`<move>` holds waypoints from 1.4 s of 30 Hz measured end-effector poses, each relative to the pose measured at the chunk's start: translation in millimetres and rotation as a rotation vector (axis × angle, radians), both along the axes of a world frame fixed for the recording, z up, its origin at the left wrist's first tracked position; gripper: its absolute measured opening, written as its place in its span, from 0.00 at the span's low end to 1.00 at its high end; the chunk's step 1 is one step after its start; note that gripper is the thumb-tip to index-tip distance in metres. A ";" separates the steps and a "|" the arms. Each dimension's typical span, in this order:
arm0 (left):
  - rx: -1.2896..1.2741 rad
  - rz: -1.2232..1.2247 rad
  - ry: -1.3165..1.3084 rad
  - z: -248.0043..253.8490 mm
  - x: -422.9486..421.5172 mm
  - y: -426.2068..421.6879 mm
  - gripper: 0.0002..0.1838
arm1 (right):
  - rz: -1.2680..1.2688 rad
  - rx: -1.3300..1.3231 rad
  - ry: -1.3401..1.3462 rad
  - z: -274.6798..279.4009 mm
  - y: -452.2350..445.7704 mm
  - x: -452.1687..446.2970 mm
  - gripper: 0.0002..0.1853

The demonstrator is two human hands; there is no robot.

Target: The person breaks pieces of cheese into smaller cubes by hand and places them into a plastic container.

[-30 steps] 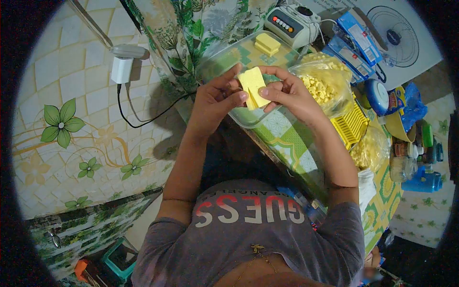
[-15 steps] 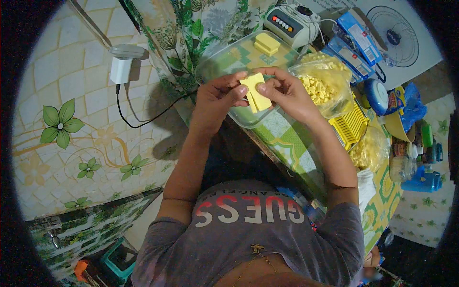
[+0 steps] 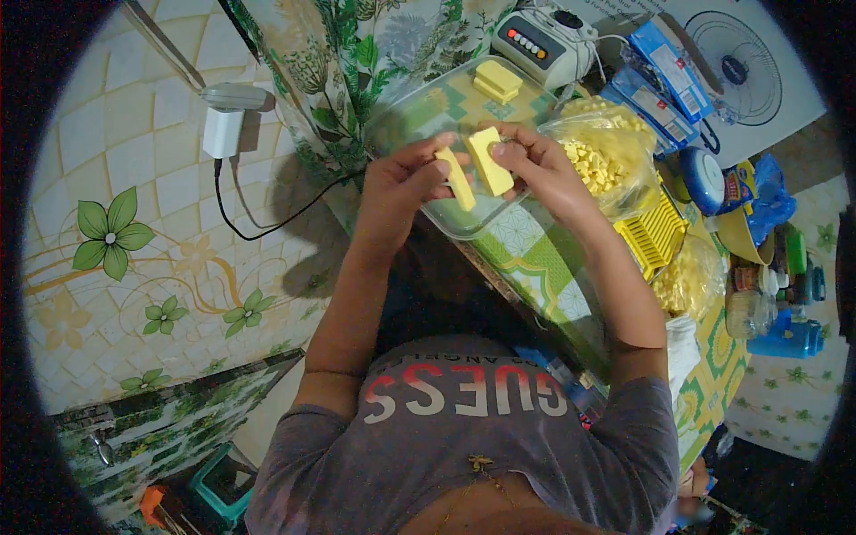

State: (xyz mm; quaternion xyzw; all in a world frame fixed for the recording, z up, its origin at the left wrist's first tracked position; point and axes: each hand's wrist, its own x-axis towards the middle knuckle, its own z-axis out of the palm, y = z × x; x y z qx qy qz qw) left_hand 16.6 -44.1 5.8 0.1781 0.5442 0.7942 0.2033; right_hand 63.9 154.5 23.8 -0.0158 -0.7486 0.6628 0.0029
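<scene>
Between finger and thumb, my left hand (image 3: pixel 408 183) grips a narrow yellow strip (image 3: pixel 456 181). A wider yellow block (image 3: pixel 489 162) is pinched in my right hand (image 3: pixel 539 171), just to the right of the strip, with a small gap between the two pieces. Both hands are over the near part of a clear plastic tub (image 3: pixel 428 96). At the tub's far end lies a small stack of yellow blocks (image 3: pixel 497 82).
Right of the tub are a clear bag of small yellow pieces (image 3: pixel 599 165), a yellow slotted rack (image 3: pixel 654 234) and another yellow-filled bag (image 3: pixel 694 275). Behind stands a white device with buttons (image 3: pixel 541 46). A blue water jug (image 3: pixel 786 334) is at the far right.
The yellow piece held in both hands, partly split before, is now in two separate parts. The narrow strip has come away to the left of the wider block.
</scene>
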 end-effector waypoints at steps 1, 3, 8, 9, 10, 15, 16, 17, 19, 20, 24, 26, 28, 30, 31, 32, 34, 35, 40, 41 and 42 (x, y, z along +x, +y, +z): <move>0.043 0.016 -0.031 -2.4 -2.6 -0.4 0.19 | -0.034 0.030 0.015 -2.6 0.7 -1.4 0.20; 0.117 0.046 -0.063 -6.6 -6.0 -2.0 0.19 | -0.050 0.354 0.048 -17.8 5.1 -6.2 0.20; 0.256 0.037 -0.066 -6.6 -7.2 -4.6 0.19 | 0.045 0.802 0.187 -29.5 3.5 -5.3 0.22; 0.257 0.038 -0.072 -5.5 -6.3 -4.0 0.18 | 0.017 0.872 0.365 -34.8 2.7 -6.9 0.21; 0.259 0.038 -0.078 -4.2 -5.0 -2.6 0.18 | -0.013 0.939 0.544 -37.4 2.2 -7.7 0.21; 0.202 0.090 0.011 -2.0 7.7 10.6 0.18 | 0.057 -0.109 0.116 -4.7 -21.2 1.1 0.17; 0.170 0.070 0.066 -5.5 7.8 11.0 0.18 | 0.075 -0.167 0.069 -0.2 -22.5 3.6 0.17; 0.138 0.050 0.120 -7.4 8.0 11.1 0.18 | 0.066 -0.125 0.114 -1.3 -21.7 3.4 0.17; 0.112 0.089 0.146 -4.6 10.2 12.6 0.19 | 0.048 -0.039 0.203 -4.9 -19.3 2.5 0.16; 0.099 0.109 0.158 -2.7 11.1 13.1 0.19 | 0.028 -0.012 0.207 -3.5 -17.6 3.6 0.15; 0.058 0.128 0.181 4.9 8.8 8.6 0.19 | -0.006 0.009 0.256 3.3 -15.1 8.0 0.13; -0.005 0.125 0.184 10.5 9.5 5.8 0.18 | 0.005 0.005 0.263 5.3 -14.6 9.9 0.12; -0.022 0.094 0.186 5.6 6.2 4.8 0.16 | 0.022 0.030 0.240 7.9 -13.0 11.7 0.12; -0.018 0.067 0.188 4.5 5.5 4.6 0.14 | 0.017 0.049 0.217 9.2 -12.6 12.3 0.13; -0.006 0.055 0.190 5.6 5.9 4.5 0.13 | 0.014 0.059 0.205 10.2 -12.6 12.5 0.14; 0.006 0.043 0.192 6.7 6.2 4.4 0.11 | 0.024 0.049 0.204 13.5 -13.5 13.8 0.14; 0.004 0.009 0.211 8.8 8.4 3.2 0.09 | 0.043 0.029 0.202 21.4 -16.2 17.2 0.15; 0.003 -0.007 0.221 9.3 9.0 2.7 0.08 | 0.045 0.022 0.213 19.1 -16.0 16.2 0.15; 0.056 -0.070 0.148 2.0 6.0 2.9 0.06 | 0.067 -0.012 0.233 16.7 -15.9 15.1 0.14; 0.063 -0.080 0.144 1.3 5.7 2.8 0.06 | 0.072 -0.005 0.232 16.5 -15.6 15.0 0.14; 0.064 -0.080 0.143 0.7 5.8 2.8 0.05 | 0.077 0.001 0.231 16.4 -15.0 14.7 0.14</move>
